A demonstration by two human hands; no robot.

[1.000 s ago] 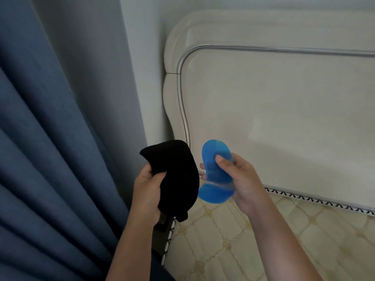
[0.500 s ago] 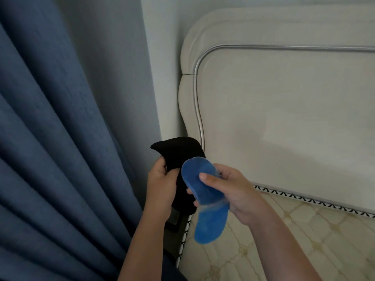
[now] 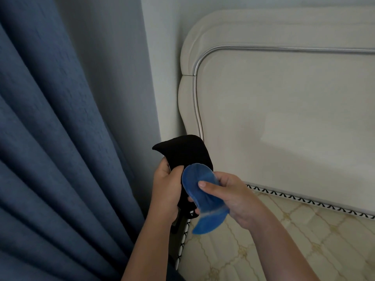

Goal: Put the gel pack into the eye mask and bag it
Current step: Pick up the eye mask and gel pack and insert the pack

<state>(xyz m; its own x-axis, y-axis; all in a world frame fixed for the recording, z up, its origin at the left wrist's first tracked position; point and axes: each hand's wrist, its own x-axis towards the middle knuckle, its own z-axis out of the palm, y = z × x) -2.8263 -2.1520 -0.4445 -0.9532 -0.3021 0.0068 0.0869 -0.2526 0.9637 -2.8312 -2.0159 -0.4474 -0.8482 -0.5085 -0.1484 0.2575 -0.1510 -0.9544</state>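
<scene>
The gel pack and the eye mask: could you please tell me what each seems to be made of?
The gel pack looks like soft, translucent blue plastic film, likely gel-filled: it creases where the right hand pinches it and has a slight sheen. The eye mask looks like matte black fabric, exact weave unclear: it shows no shine and crumples where the left hand grips it.

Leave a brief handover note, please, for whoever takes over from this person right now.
Left hand: grips the black eye mask, held upright.
Right hand: pinches the blue gel pack, whose upper lobe overlaps the mask in this view.
Done: both items are in hand and brought together.
Left: slide the gel pack into the mask, as it is not yet inside, then bag it. No bag is in view.
</scene>
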